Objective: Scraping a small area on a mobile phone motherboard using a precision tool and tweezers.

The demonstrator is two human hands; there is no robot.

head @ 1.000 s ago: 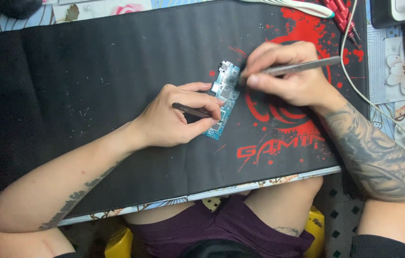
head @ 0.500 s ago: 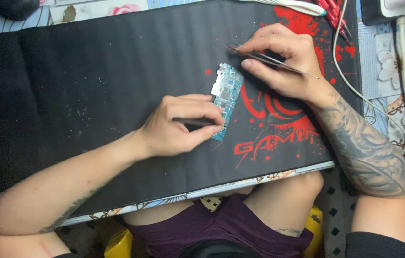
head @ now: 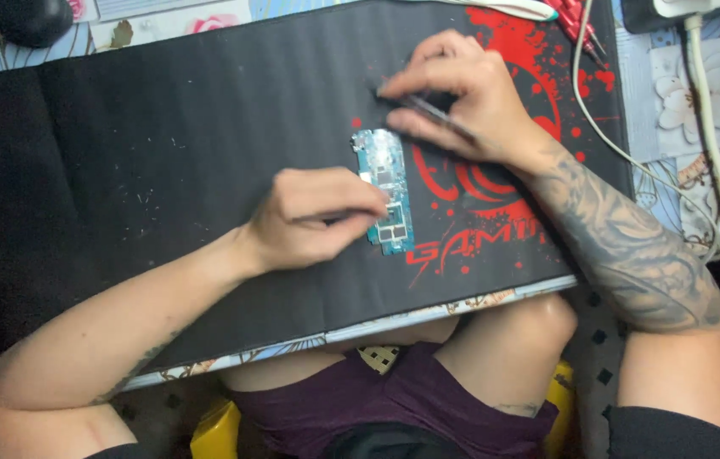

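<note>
Since the earlier frame, the right hand [head: 462, 98] has drawn back from the small blue-green rectangular circuit board [head: 385, 189] toward the far edge of the mat, carrying its slim metal tweezers [head: 428, 109] along; the left hand [head: 313, 217] has stayed put. The board lies flat near the middle of the black fabric desk mat with red splash print [head: 164, 170], which covers the bench. The left hand's grip is closed: its fingertips press the board's near-left edge, pinning it to the mat. The right hand's grip is closed around the tweezers, held low and slanted just beyond the board's far end; whether the tips hold anything cannot be told. The step in hand appears to be fine work on the board's components, with the tool momentarily lifted clear. The next move would call for bringing the tips back precisely while the left hand keeps the board from sliding. White cables [head: 700, 127] run along the right side.
</note>
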